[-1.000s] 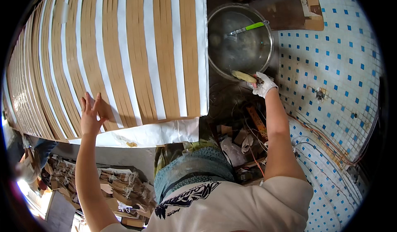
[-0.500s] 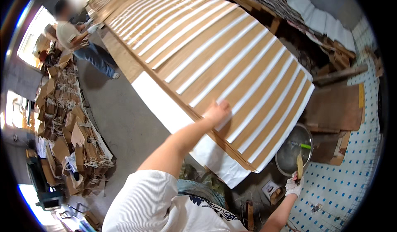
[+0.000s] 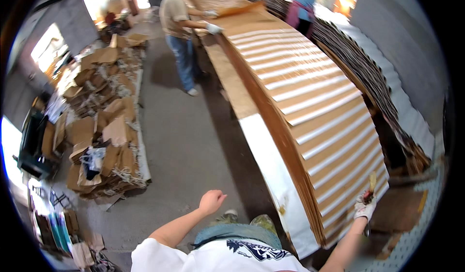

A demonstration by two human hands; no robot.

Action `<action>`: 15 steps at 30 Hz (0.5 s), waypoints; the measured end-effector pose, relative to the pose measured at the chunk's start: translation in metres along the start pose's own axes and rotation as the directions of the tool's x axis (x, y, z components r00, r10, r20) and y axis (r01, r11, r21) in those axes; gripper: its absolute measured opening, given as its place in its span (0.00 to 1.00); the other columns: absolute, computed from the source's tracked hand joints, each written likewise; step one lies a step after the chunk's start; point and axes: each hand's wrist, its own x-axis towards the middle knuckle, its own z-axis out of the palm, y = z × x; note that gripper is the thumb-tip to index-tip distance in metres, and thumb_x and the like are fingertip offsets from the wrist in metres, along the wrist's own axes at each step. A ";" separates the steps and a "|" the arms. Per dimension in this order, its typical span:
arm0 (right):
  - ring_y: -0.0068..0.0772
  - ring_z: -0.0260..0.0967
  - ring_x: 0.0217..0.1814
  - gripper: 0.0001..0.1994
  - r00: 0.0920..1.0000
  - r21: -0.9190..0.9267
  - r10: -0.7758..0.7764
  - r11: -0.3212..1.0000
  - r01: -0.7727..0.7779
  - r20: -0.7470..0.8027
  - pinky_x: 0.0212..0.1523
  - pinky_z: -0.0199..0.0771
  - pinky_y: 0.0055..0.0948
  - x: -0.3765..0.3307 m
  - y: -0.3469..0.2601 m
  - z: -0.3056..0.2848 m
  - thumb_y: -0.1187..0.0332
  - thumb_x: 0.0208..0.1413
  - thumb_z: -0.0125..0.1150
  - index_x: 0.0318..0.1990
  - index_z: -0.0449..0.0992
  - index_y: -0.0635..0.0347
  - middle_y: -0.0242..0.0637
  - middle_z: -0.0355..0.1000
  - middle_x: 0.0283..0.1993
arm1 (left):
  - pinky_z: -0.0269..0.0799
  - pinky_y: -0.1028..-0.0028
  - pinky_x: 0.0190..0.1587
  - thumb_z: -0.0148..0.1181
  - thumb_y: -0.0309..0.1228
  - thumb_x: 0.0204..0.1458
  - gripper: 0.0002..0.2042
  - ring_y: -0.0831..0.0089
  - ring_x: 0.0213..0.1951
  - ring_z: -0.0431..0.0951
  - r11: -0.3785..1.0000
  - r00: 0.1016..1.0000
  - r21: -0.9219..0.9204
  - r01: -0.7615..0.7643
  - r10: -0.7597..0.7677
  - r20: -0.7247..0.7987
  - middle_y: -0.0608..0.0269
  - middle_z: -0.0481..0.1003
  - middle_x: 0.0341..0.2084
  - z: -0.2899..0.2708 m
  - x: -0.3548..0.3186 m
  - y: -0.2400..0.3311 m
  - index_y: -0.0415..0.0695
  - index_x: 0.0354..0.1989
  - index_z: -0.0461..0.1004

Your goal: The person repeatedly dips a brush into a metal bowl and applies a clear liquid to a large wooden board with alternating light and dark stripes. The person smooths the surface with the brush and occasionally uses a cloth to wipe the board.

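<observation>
along the right side runs a long table [image 3: 271, 126] covered with overlapping brown paper sheets [image 3: 319, 107] edged in white. beside its near corner the gloved right hand [image 3: 364, 208] has its grip closed on a brush [image 3: 371, 187], bristles up, just over the sheets. left hand [image 3: 212, 201] hangs loosely curled above the floor [image 3: 193, 146], holding nothing.
</observation>
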 end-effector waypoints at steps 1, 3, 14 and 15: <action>0.26 0.70 0.28 0.16 0.991 0.082 0.039 0.996 -0.029 -0.128 0.21 0.64 0.27 0.014 0.013 0.026 0.52 0.66 0.52 0.44 0.74 0.54 0.34 0.77 0.34 | 0.71 0.55 0.40 0.57 0.39 0.58 0.13 0.50 0.37 0.76 0.998 0.996 -0.020 0.061 -0.062 -0.061 0.51 0.76 0.28 -0.016 -0.002 -0.011 0.41 0.31 0.75; 0.24 0.71 0.28 0.16 0.997 0.021 0.050 0.999 -0.049 -0.053 0.21 0.64 0.27 0.030 0.037 0.067 0.51 0.66 0.52 0.45 0.75 0.54 0.32 0.77 0.34 | 0.70 0.53 0.38 0.55 0.40 0.59 0.15 0.48 0.35 0.76 0.987 0.978 -0.068 0.144 -0.153 -0.145 0.49 0.75 0.26 -0.030 -0.003 -0.029 0.40 0.28 0.72; 0.22 0.66 0.24 0.10 0.969 0.108 0.193 0.972 -0.211 0.153 0.23 0.65 0.27 0.126 0.128 0.217 0.57 0.63 0.56 0.37 0.74 0.52 0.28 0.69 0.24 | 0.67 0.62 0.29 0.53 0.50 0.63 0.24 0.63 0.21 0.66 0.954 0.989 -0.267 0.134 -0.145 -0.021 0.52 0.70 0.17 -0.078 0.114 0.036 0.38 0.26 0.73; 0.23 0.66 0.24 0.10 0.963 0.102 0.230 0.964 -0.245 0.139 0.25 0.68 0.27 0.132 0.139 0.232 0.57 0.64 0.56 0.37 0.74 0.51 0.28 0.69 0.24 | 0.66 0.65 0.28 0.55 0.48 0.62 0.23 0.68 0.21 0.61 0.950 0.982 -0.253 0.182 -0.189 -0.002 0.56 0.67 0.16 -0.081 0.126 0.029 0.38 0.26 0.74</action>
